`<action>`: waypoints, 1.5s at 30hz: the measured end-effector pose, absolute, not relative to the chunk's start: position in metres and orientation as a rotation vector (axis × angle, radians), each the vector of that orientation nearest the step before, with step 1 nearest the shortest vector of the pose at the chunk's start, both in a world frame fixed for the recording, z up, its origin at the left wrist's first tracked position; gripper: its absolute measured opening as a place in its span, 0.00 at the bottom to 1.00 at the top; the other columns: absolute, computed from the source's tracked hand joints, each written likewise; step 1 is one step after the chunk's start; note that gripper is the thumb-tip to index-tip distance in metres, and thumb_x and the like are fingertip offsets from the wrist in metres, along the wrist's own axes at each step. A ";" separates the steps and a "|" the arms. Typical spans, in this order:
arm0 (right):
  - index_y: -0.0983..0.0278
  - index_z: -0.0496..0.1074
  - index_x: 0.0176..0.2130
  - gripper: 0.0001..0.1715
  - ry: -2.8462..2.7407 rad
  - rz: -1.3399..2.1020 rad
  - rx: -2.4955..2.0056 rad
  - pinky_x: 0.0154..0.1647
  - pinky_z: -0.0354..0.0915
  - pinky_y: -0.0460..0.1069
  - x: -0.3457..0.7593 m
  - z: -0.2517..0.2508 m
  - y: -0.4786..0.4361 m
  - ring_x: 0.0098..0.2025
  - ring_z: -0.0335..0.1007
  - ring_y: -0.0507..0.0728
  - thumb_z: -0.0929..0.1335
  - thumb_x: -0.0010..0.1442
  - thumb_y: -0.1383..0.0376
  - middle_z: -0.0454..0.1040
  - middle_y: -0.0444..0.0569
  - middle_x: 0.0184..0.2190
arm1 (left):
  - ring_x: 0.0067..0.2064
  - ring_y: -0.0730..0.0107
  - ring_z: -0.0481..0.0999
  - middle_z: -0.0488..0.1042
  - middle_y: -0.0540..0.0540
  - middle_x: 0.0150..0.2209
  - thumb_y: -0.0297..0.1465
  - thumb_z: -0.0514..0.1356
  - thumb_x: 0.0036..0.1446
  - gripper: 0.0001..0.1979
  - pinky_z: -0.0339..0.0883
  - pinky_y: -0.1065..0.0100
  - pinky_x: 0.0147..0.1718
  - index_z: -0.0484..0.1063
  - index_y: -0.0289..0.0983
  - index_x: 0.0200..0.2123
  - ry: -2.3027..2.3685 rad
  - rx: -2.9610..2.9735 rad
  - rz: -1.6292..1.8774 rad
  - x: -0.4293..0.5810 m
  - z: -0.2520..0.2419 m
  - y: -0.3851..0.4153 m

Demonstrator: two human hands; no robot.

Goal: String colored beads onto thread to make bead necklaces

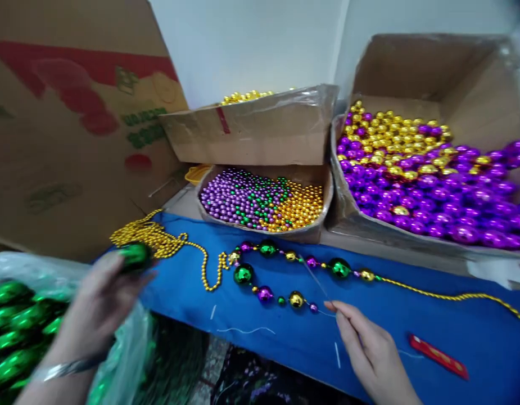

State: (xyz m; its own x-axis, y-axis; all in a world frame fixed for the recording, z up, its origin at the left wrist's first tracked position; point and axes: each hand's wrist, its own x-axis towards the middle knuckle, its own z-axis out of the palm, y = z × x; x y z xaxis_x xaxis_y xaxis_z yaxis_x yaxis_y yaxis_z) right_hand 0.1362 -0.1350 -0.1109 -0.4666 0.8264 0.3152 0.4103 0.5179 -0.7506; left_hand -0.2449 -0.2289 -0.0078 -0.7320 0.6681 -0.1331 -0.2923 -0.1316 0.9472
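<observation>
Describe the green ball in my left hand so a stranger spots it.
Find the big cardboard box at left. Near its lower right, the left hand holds the shiny green ball. Others lie in the plastic bag; only this one is held.

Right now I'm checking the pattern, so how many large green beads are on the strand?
3: top bead, right bead and lower-left bead. The left hand holds another large green bead, apart from these.

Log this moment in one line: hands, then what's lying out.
Left hand: holding green bead | Right hand: pinching thin needle-like piece | Bead strand: on blue surface | Red object: near right hand
</observation>
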 end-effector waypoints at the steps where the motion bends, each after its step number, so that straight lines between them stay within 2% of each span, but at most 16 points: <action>1: 0.60 0.67 0.49 0.14 -2.128 0.742 -0.922 0.38 0.70 0.44 0.130 -0.111 -0.138 0.39 0.75 0.54 0.60 0.65 0.65 0.76 0.49 0.39 | 0.37 0.64 0.77 0.78 0.48 0.36 0.33 0.57 0.56 0.09 0.74 0.67 0.33 0.71 0.39 0.41 1.370 0.399 1.838 -0.235 -0.012 -0.219; 4: 0.60 0.67 0.50 0.14 -2.189 0.683 -0.775 0.40 0.70 0.43 0.119 -0.106 -0.145 0.41 0.75 0.54 0.60 0.65 0.67 0.76 0.50 0.42 | 0.38 0.58 0.78 0.77 0.39 0.43 0.35 0.56 0.57 0.17 0.74 0.64 0.32 0.69 0.34 0.48 1.021 0.445 1.582 -0.193 -0.028 -0.185; 8: 0.62 0.68 0.48 0.14 -2.186 0.702 -0.810 0.38 0.71 0.44 0.119 -0.098 -0.151 0.39 0.76 0.54 0.59 0.65 0.68 0.77 0.51 0.40 | 0.40 0.55 0.78 0.76 0.38 0.43 0.32 0.57 0.57 0.16 0.74 0.64 0.34 0.69 0.35 0.49 0.852 0.463 1.464 -0.144 -0.046 -0.157; 12: 0.62 0.68 0.48 0.14 -2.165 0.669 -0.878 0.37 0.72 0.45 0.126 -0.097 -0.154 0.38 0.76 0.55 0.59 0.65 0.68 0.77 0.52 0.39 | 0.38 0.58 0.78 0.76 0.39 0.42 0.26 0.58 0.56 0.17 0.74 0.64 0.33 0.67 0.36 0.50 0.866 0.462 1.457 -0.121 -0.055 -0.150; 14: 0.62 0.68 0.48 0.14 -2.179 0.666 -0.902 0.37 0.72 0.45 0.128 -0.100 -0.155 0.39 0.76 0.55 0.58 0.65 0.68 0.77 0.52 0.39 | 0.38 0.58 0.78 0.76 0.37 0.42 0.32 0.57 0.58 0.14 0.74 0.64 0.35 0.68 0.33 0.47 0.847 0.339 1.425 -0.114 -0.059 -0.148; 18: 0.62 0.67 0.48 0.14 -2.243 0.654 -0.889 0.37 0.72 0.46 0.126 -0.109 -0.156 0.37 0.76 0.55 0.58 0.65 0.69 0.77 0.51 0.36 | 0.40 0.56 0.78 0.75 0.32 0.42 0.42 0.53 0.60 0.20 0.73 0.61 0.39 0.68 0.31 0.45 0.792 0.155 1.384 -0.103 -0.063 -0.146; 23: 0.63 0.66 0.49 0.15 -2.313 0.555 -0.910 0.34 0.72 0.48 0.125 -0.121 -0.157 0.34 0.76 0.56 0.58 0.65 0.69 0.76 0.50 0.33 | 0.43 0.54 0.76 0.73 0.32 0.43 0.45 0.53 0.59 0.23 0.70 0.55 0.44 0.68 0.29 0.44 0.753 0.003 1.461 -0.094 -0.064 -0.145; 34: 0.63 0.66 0.49 0.15 -2.320 0.500 -0.925 0.38 0.71 0.48 0.127 -0.121 -0.159 0.36 0.76 0.56 0.58 0.65 0.70 0.76 0.50 0.33 | 0.42 0.56 0.76 0.74 0.33 0.40 0.46 0.52 0.59 0.23 0.71 0.55 0.43 0.70 0.29 0.39 0.714 -0.073 1.463 -0.088 -0.065 -0.146; 38: 0.63 0.67 0.48 0.14 -2.317 0.486 -0.936 0.37 0.71 0.48 0.125 -0.124 -0.159 0.35 0.76 0.56 0.58 0.65 0.70 0.76 0.49 0.30 | 0.41 0.56 0.76 0.74 0.34 0.40 0.46 0.52 0.59 0.23 0.71 0.55 0.43 0.70 0.30 0.38 0.734 -0.053 1.452 -0.082 -0.064 -0.148; 45: 0.65 0.68 0.47 0.14 -2.225 0.434 -0.958 0.39 0.71 0.48 0.118 -0.126 -0.155 0.35 0.76 0.56 0.58 0.64 0.70 0.76 0.51 0.32 | 0.48 0.52 0.73 0.73 0.35 0.46 0.41 0.54 0.60 0.19 0.63 0.53 0.51 0.69 0.33 0.45 0.686 0.128 1.396 -0.060 -0.065 -0.161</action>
